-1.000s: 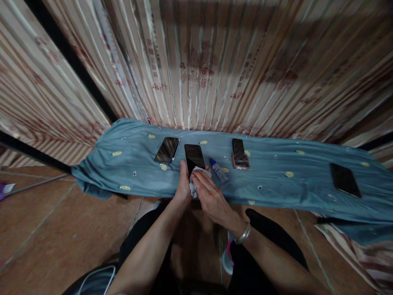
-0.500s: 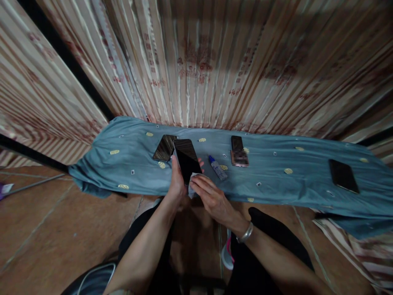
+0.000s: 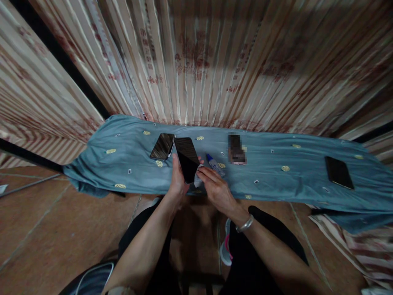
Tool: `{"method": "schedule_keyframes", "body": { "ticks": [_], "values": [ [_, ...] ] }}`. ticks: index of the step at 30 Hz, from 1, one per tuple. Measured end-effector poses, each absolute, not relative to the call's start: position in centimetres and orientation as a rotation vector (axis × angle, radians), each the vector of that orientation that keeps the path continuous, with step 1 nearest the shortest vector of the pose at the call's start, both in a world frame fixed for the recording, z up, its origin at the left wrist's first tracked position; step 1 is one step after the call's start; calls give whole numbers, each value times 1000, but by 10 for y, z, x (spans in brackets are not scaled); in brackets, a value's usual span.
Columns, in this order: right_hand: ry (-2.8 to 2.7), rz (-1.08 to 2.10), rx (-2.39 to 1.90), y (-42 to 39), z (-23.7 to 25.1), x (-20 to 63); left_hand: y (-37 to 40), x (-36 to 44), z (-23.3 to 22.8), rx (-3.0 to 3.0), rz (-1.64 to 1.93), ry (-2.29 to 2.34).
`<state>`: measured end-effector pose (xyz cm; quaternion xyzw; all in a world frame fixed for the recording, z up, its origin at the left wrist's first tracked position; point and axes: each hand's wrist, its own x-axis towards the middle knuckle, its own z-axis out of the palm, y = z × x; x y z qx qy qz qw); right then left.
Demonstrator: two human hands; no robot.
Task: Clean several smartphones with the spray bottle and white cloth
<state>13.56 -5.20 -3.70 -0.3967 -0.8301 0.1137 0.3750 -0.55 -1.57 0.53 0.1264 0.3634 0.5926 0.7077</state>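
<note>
You held a black, glossy, rectangular smartphone (image 3: 186,158) just left of the frame's centre, its dark screen facing up and its top end tilted toward the upper left. At its lower right edge a small, crumpled white cloth (image 3: 198,180) touched the glass, bunched under your fingers.

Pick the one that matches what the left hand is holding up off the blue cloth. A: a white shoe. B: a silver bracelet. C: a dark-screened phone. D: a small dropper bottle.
C: the left hand grips a dark-screened phone tilted above the blue cloth, while the right hand presses a white wipe against its lower edge.
</note>
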Motion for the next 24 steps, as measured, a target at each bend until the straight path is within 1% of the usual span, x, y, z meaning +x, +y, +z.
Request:
{"method": "schedule_keyframes", "body": {
  "ticks": [8, 11, 16, 24],
  "values": [
    [-1812, 580, -1117, -45, -45, 135, -15, -5, 1, 282, 1345, 840],
    [-1778, 606, -1136, -44, -46, 136, -17, -3, -2, 267, 1327, 873],
    [-1685, 656, -1148, -39, -48, 137, -21, -1, -6, 270, 1186, 867],
    [-1502, 786, -1243, -29, -50, 139, -26, 4, -10, 297, 1163, 859]
  ]
}}
